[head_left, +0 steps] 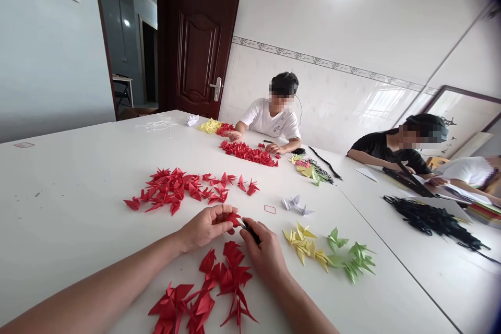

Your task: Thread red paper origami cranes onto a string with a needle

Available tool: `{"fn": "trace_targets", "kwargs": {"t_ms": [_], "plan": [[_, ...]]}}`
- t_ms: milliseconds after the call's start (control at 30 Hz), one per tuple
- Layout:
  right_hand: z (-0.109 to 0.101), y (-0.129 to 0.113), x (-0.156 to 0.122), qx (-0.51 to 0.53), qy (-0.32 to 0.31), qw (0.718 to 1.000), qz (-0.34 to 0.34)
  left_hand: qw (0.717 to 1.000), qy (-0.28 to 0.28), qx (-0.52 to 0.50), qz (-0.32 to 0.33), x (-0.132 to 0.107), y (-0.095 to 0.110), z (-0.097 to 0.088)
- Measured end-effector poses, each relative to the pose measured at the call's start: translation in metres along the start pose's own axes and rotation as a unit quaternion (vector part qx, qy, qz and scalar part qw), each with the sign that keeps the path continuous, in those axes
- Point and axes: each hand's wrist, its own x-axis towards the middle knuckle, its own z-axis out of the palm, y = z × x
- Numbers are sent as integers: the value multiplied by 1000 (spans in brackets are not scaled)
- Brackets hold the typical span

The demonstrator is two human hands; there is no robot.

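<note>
L hand (209,227) pinched a red folded-paper piece (234,218) above the worktop (78,224); R hand (266,248), close by, gripped a black tool (252,233) w/ thin tip beside it. Spiky red paper cranes (234,274) lay nearer than that pc., a red heap (170,188) beyond, creased yellow cranes (307,248) & green cranes (357,261) to its R.

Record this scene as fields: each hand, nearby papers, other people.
Left hand: pinches a red folded piece
Right hand: grips a black-handled tool, tip toward that piece
Foreground: near red pile
Beyond hands: second red pile mostly leftward, white pieces rightward
Right of right hand: yellow pieces, green pieces
Across table: person in white shirt, third red pile
Farther right: person in black shirt, black cords, another person partly in view
</note>
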Motion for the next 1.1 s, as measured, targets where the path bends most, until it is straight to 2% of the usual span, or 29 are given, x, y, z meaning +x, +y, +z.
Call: {"fn": "trace_targets", "kwargs": {"t_ms": [533, 1100], "plan": [[-4, 3, 4, 58, 31, 995, 81, 999, 37, 29, -2, 2, -2, -2], [-4, 5, 4, 61, 17, 995, 80, 998, 63, -29, 2, 2, 1, -2]]}}
